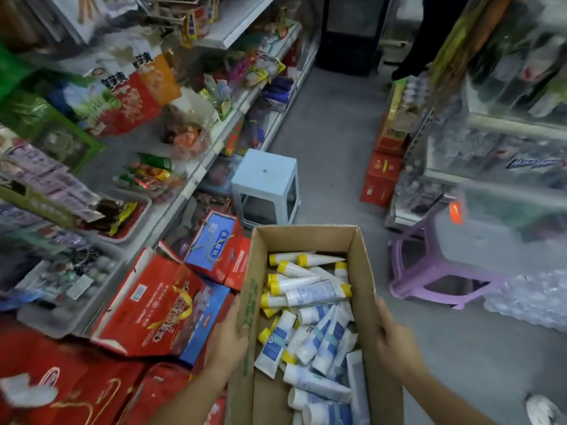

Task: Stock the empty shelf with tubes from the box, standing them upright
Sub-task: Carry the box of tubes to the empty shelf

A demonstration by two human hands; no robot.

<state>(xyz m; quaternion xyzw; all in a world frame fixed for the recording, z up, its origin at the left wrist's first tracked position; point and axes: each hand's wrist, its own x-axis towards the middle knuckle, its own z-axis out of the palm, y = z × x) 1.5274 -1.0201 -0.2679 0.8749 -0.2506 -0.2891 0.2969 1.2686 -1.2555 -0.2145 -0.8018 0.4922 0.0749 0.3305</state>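
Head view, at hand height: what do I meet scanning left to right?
A red gift box → left hand gripping the cardboard box by its left wall → tubes lying loose inside → right hand on its right wall.

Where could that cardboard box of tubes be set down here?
Bare grey floor runs between the pale blue plastic stool and the stacked red cartons, also right of the brown cardboard box. Red gift boxes crowd the left.

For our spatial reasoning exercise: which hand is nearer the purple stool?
Right. The right hand grips the cardboard box on the wall facing the purple stool; the left hand grips the opposite wall, farther away.
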